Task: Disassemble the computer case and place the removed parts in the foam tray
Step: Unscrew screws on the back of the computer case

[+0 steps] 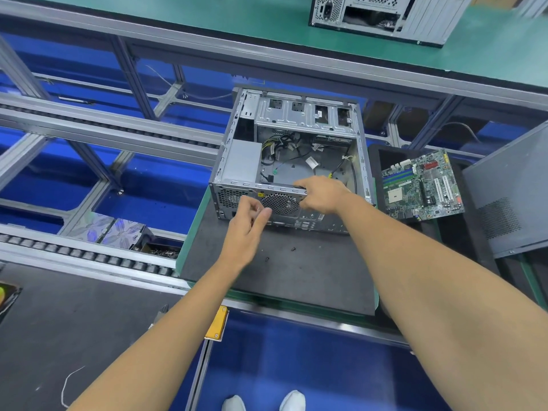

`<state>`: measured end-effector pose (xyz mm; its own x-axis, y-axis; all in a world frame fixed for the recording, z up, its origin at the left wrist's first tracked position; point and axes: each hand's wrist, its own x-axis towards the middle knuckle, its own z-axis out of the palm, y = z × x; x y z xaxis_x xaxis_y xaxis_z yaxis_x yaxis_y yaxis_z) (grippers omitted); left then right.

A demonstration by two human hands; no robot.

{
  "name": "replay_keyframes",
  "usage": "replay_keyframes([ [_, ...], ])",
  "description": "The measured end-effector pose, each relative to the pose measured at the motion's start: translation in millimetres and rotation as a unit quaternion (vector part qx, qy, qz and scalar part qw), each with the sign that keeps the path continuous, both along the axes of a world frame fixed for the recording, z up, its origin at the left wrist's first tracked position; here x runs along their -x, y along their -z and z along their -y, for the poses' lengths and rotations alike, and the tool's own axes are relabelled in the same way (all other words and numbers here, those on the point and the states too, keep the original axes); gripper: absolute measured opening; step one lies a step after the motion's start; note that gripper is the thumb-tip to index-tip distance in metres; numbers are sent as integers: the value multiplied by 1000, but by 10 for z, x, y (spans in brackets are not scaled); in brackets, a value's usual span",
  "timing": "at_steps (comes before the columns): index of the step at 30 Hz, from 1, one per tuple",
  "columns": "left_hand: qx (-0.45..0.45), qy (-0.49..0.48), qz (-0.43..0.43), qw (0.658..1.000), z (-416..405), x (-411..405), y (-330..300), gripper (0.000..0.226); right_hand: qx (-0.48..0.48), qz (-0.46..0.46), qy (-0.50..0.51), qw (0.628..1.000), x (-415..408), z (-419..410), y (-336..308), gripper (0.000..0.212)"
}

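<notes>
An open grey computer case [296, 120] lies on a dark mat [284, 271], its rear panel facing me. Loose cables and a power supply [241, 163] sit inside. My right hand [321, 195] grips the top edge of the rear panel above the round fan grille [281, 203]. My left hand [247, 229] hovers at the rear panel left of the grille, fingers curled with thumb and fingertips close together; whether it pinches anything cannot be seen. A green motherboard [421, 186] lies in the black foam tray [382, 155] to the right.
The removed dark side panel [510, 191] leans at the right. Two small black screws [293, 249] lie on the mat. A roller conveyor [89, 256] runs to the left. Another case [382, 16] stands on the far green bench. A yellow bracket [218, 323] sits at the near edge.
</notes>
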<state>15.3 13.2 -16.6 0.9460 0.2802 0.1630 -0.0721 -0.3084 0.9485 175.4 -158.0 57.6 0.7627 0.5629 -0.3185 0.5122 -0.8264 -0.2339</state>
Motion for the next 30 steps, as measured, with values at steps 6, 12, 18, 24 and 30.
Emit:
replay_keyframes([
  [6, -23, -19, -8, 1000, -22, 178, 272, 9, 0, 7, -4, 1000, -16, 2, 11, 63],
  [12, -58, -65, 4, 996, -26, 289, 435, 25, 2, 3, -2, 1000, -36, 5, 30, 63],
  [18, -22, -21, -62, 998, 49, 296, 440, 28, 5, -4, 8, 1000, -48, 8, 58, 64],
  [24, 25, -15, -44, 999, 73, 168, 342, 39, 10, -4, 7, 1000, -52, 9, 54, 65],
  [30, -10, -33, -29, 999, 45, 88, 258, 40, 12, 0, 5, 1000, -55, 8, 63, 66],
])
